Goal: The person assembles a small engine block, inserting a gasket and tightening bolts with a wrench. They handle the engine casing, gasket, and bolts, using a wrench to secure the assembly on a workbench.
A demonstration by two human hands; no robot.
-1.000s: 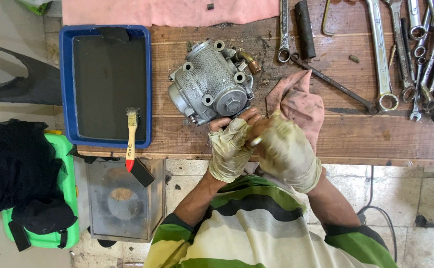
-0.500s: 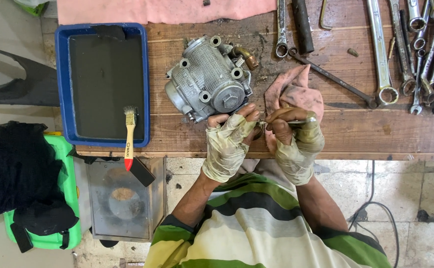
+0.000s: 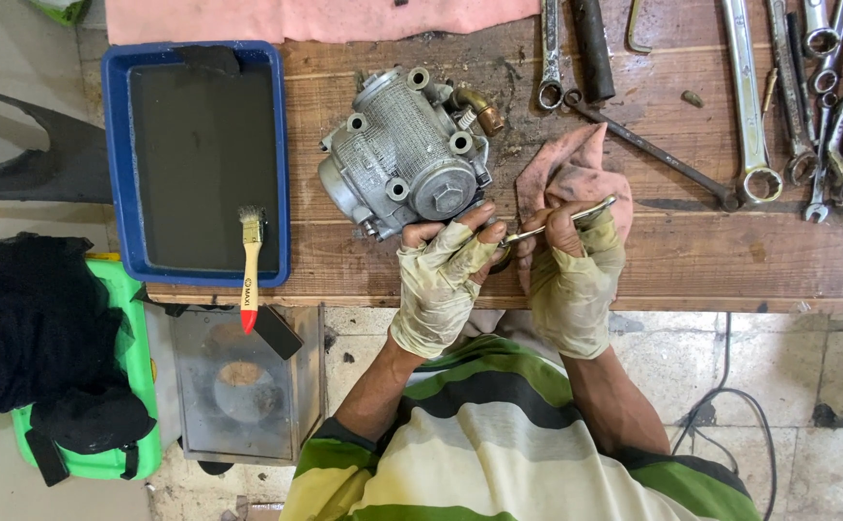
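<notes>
Both my hands wear dirty fingerless gloves at the front edge of a wooden workbench (image 3: 692, 260). My left hand (image 3: 441, 275) pinches a small part, mostly hidden by the fingers, just below a grey ribbed metal engine housing (image 3: 402, 154). My right hand (image 3: 574, 270) grips a thin metal tool (image 3: 561, 222) whose tip points left at that small part. A pink rag (image 3: 566, 169) lies right behind my right hand.
A blue tray (image 3: 118, 164) of dark liquid sits at the left, a red-handled brush (image 3: 249, 265) resting on its edge. Several wrenches (image 3: 749, 106) lie along the bench's back right. A pink cloth (image 3: 325, 19) covers the back edge. A green and black bag (image 3: 45, 357) and a grey box (image 3: 238, 386) sit below.
My hands separated from a clasped position near the bench edge. The right hand now holds the thin tool levelled toward the small part in my left fingers.
</notes>
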